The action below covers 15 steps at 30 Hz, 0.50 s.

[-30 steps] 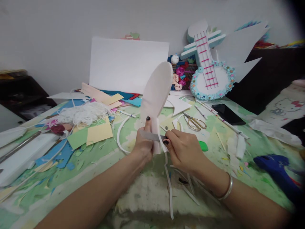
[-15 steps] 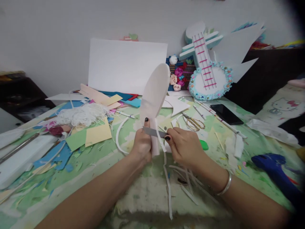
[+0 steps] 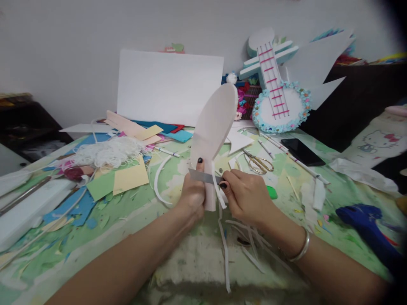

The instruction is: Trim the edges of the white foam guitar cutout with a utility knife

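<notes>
My left hand [image 3: 193,192] is closed around the narrow lower end of a pale pink foam paddle shape [image 3: 214,125] and holds it upright, thumb on its face. My right hand [image 3: 246,197] pinches a green-handled craft knife [image 3: 206,177] whose grey blade lies across the foam's stem just under my left thumb. A thin white foam strip [image 3: 223,241] curls off the cut edge and hangs down to the table.
The green table [image 3: 143,203] is littered with foam scraps, coloured paper [image 3: 130,178] and white thread [image 3: 108,151]. Gold scissors [image 3: 259,163], a black phone [image 3: 302,151], a white sheet [image 3: 170,87] and a foam guitar [image 3: 276,93] stand behind.
The foam shape has tilted a little to the right and my left thumb has slid up; the blade stays across the stem at nearly the same spot.
</notes>
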### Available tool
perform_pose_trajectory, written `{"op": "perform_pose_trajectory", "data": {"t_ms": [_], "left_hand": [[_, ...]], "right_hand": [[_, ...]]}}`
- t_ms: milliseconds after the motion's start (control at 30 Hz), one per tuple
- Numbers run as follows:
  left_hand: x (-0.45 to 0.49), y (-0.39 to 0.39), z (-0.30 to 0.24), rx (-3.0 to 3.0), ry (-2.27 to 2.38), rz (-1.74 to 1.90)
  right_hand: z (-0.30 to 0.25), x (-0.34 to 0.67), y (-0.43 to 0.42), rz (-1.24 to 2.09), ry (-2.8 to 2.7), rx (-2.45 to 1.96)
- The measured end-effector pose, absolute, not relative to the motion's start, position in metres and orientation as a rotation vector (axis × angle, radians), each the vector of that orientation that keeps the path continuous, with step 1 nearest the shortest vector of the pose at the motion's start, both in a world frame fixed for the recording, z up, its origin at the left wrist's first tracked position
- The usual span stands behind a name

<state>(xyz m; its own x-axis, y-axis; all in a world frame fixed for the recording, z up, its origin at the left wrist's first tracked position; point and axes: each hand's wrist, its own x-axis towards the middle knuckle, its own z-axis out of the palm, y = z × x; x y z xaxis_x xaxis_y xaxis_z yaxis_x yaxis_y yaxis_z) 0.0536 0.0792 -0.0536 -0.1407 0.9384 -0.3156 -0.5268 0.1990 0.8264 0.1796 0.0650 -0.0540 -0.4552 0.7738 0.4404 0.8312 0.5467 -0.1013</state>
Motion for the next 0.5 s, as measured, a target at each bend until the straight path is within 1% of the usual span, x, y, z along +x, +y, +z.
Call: {"op": "perform_pose_trajectory", "data": {"t_ms": [200,500], "left_hand": [[0.0532,0.0801,-0.0614,0.569,1.007,1.41],[0.0533,0.0765,-0.0524,0.55,1.023,1.365]], "right_hand": [[-0.0529,0.1793,0.0646,-0.182,-2.344,-1.309],[-0.051,0.1831,0.0693,-0.149,-2.333,-1.37]]}}
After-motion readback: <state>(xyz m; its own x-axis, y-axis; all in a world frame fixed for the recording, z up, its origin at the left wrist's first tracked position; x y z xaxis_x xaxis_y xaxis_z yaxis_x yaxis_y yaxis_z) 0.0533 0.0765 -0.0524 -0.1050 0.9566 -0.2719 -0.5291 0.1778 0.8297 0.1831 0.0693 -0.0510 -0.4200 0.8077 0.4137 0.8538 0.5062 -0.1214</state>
